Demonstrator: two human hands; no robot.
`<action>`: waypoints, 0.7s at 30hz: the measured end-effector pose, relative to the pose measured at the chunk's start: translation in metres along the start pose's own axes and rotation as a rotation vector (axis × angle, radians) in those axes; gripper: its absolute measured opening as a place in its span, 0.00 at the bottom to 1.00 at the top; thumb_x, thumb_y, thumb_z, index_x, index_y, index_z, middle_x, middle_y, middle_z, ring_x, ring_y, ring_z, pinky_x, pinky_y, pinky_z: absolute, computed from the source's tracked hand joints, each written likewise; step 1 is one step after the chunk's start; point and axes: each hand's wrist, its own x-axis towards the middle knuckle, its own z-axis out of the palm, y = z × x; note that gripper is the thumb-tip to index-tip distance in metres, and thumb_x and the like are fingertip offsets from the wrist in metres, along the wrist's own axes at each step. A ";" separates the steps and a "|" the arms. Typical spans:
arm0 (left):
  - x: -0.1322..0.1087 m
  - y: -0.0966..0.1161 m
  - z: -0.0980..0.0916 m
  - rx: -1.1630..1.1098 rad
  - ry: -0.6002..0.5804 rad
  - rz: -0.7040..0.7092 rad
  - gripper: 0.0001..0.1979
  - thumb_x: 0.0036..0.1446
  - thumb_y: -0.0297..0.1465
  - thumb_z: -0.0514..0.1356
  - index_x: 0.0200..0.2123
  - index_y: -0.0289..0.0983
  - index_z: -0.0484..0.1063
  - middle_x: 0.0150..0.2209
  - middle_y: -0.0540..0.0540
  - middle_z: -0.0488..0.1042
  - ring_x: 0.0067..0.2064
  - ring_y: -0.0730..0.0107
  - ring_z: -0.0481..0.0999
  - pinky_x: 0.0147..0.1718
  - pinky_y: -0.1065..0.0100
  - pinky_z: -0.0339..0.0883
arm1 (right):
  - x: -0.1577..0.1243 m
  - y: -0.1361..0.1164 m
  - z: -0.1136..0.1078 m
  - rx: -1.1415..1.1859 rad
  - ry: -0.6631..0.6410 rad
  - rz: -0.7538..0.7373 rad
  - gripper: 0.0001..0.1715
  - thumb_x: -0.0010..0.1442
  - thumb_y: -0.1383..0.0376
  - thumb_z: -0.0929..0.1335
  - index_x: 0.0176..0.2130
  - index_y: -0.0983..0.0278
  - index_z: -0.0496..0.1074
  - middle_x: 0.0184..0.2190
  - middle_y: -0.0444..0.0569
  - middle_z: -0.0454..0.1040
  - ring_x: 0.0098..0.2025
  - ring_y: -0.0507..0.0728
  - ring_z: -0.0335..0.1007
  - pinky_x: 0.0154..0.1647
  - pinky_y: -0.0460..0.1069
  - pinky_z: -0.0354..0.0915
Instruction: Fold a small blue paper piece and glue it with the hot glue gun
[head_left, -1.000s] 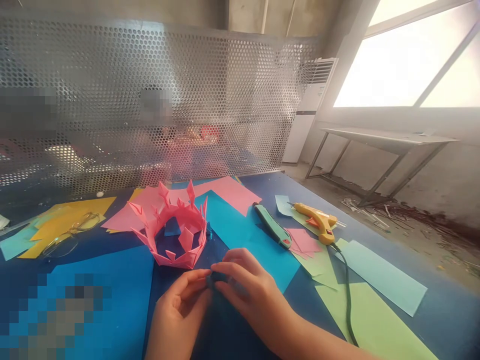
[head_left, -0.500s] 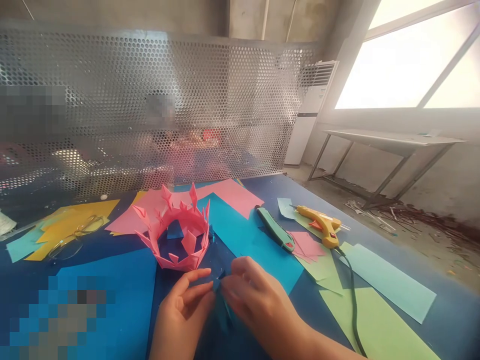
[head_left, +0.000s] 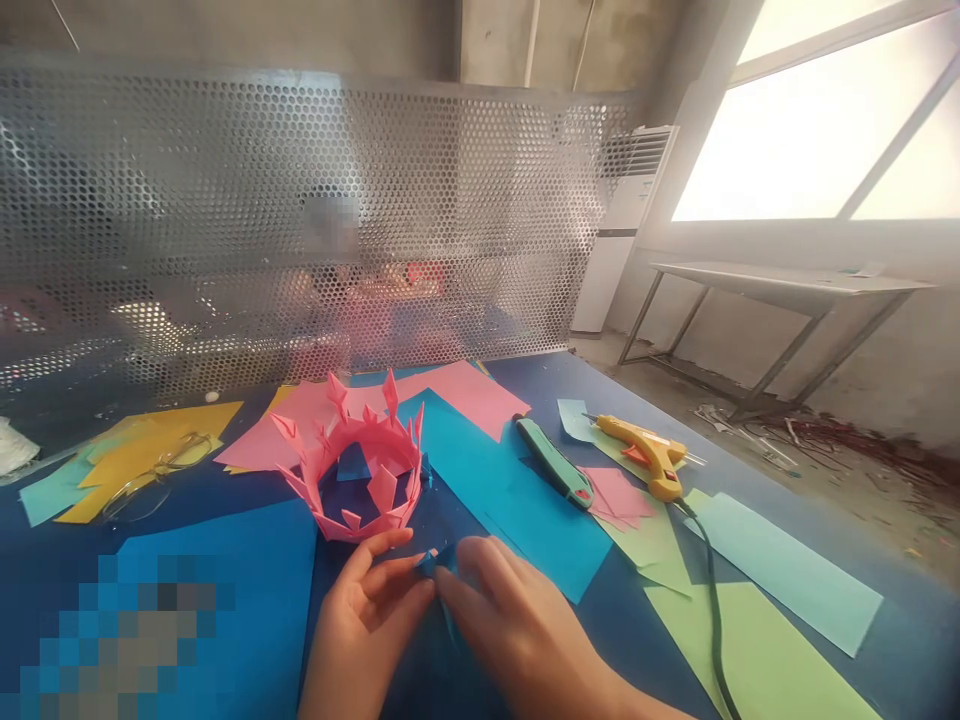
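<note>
Between my two hands is a small folded piece of blue paper (head_left: pixel 429 562), pinched by the fingertips. My left hand (head_left: pixel 367 610) is closed on its left side, with the index finger raised. My right hand (head_left: pixel 510 610) grips the paper from the right, its fingers bent and partly hiding it. Just beyond my left hand stands a pink paper crown (head_left: pixel 367 470) with pointed folded tips. A tiny folded blue paper piece (head_left: pixel 427 470) sits beside the crown's right side.
Blue sheets (head_left: pixel 225 600), pink paper (head_left: pixel 480 395) and green paper (head_left: pixel 757 640) spread over the blue table. A green-handled cutter (head_left: pixel 553 462) and yellow glue gun (head_left: pixel 646 455) with black cord lie right. Eyeglasses (head_left: pixel 161 475) rest left. A perforated metal screen (head_left: pixel 420 200) stands behind, a person beyond it.
My fingers have shifted slightly on the folded blue paper, and more of its top shows. The whole view has moved a little; the crown and tools lie as before.
</note>
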 end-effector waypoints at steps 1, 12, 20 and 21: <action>0.000 0.000 0.000 -0.012 0.006 -0.004 0.32 0.31 0.39 0.75 0.42 0.36 0.70 0.30 0.46 0.81 0.36 0.64 0.81 0.34 0.73 0.71 | 0.000 0.000 0.001 0.003 -0.005 0.001 0.10 0.64 0.71 0.59 0.38 0.62 0.67 0.32 0.49 0.68 0.29 0.56 0.63 0.25 0.47 0.58; 0.006 -0.010 -0.005 -0.057 0.037 0.018 0.30 0.38 0.42 0.72 0.45 0.36 0.70 0.35 0.46 0.81 0.37 0.71 0.79 0.34 0.79 0.68 | 0.000 0.000 -0.005 0.145 -0.020 -0.042 0.20 0.62 0.76 0.58 0.51 0.66 0.67 0.46 0.60 0.64 0.40 0.58 0.69 0.37 0.50 0.73; 0.009 -0.008 -0.007 -0.122 -0.010 -0.032 0.29 0.39 0.43 0.72 0.44 0.38 0.72 0.35 0.48 0.81 0.41 0.69 0.80 0.38 0.76 0.69 | 0.000 0.003 -0.002 0.305 -0.083 0.004 0.24 0.61 0.77 0.58 0.53 0.63 0.67 0.50 0.62 0.64 0.43 0.59 0.71 0.41 0.50 0.72; 0.010 -0.007 -0.007 -0.124 -0.018 -0.038 0.31 0.37 0.43 0.73 0.45 0.38 0.72 0.35 0.47 0.81 0.41 0.68 0.80 0.38 0.76 0.69 | 0.000 0.004 -0.002 0.333 -0.092 0.011 0.24 0.61 0.77 0.58 0.53 0.62 0.67 0.47 0.60 0.66 0.41 0.57 0.72 0.40 0.48 0.72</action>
